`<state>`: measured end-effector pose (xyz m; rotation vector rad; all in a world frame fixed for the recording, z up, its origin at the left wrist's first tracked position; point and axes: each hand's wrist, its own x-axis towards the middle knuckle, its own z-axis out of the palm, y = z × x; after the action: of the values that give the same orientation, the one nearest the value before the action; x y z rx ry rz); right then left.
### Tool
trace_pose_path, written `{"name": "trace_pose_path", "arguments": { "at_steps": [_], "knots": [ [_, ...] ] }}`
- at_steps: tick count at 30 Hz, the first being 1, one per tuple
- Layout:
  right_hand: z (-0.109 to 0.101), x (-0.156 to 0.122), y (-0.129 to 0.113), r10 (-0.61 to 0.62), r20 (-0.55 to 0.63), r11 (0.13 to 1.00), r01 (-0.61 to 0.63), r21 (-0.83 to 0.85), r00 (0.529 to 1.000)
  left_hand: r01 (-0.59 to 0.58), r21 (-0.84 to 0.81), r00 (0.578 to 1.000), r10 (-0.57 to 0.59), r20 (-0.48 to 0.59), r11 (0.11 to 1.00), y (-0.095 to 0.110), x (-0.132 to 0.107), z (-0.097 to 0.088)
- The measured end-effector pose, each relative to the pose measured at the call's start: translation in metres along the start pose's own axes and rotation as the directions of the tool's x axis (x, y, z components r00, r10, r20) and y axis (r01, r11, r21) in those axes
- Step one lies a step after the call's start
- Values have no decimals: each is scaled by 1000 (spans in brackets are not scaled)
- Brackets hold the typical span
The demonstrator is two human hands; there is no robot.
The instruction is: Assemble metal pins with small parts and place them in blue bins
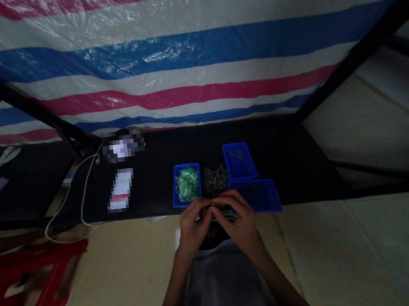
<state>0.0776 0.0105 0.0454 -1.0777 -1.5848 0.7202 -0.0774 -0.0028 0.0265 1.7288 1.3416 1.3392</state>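
Just in front of the bench edge, my left hand and my right hand meet with thumbs and index fingers pinched together. Whatever small thing they hold is too dark and tiny to name. Beyond the fingertips lies a loose pile of thin metal pins or screws. A blue tray on the left holds green-and-clear plastic packets. To the right, one blue tray has a few metal pieces inside. Nearest my right hand, another blue tray contains dark small pieces.
All of these stand on a narrow black bench. White cables hang over its left edge. A blurred-out slim item and a blurred-out object lie left. A red stool stands lower left; striped sheeting hangs behind.
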Motion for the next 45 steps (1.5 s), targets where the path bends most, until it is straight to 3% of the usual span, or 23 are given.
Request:
{"name": "trace_pose_path", "arguments": {
  "at_steps": [7, 12, 18, 24, 27, 30, 33, 36, 45],
  "knots": [
    [5, -23, -9, 43, -44, 999, -42, 27, 998, 11, -36, 1000, -11, -11, 999, 7, -10, -5],
    [2, -40, -9, 54, -7, 998, -53, 13, 999, 54, -95, 999, -54, -3, 994, 7, -29, -5],
    [-5, -60, -11, 23, -23, 1000, -23, -14, 999, 236, -133, 972, -233, 38, 963, 9, -58, -1],
    [-12, -74, -9, 14, -17, 1000, -14, -6, 1000, 367, -129, 930, -358, 86, 921, 16, -72, 6],
    [-14, -80, -4, 53, -20, 998, -53, 21, 998, 365, -39, 927, -358, 114, 930, 0, -82, 12],
    [-18, -84, 5, 91, -25, 996, -91, -10, 996, 261, 205, 952, -286, 106, 943, -38, -101, 19],
    [-24, -83, 14, 90, -75, 993, -95, -66, 993, 228, 297, 958, -269, 102, 927, -80, -121, 27],
    [-34, -74, 22, 62, -117, 986, -78, -144, 991, 211, 364, 962, -259, 87, 907, -107, -129, 34],
    [-61, -31, 38, -56, -216, 946, -17, -322, 975, 167, 463, 969, -232, 87, 871, -119, -123, 43]
  ]
}}
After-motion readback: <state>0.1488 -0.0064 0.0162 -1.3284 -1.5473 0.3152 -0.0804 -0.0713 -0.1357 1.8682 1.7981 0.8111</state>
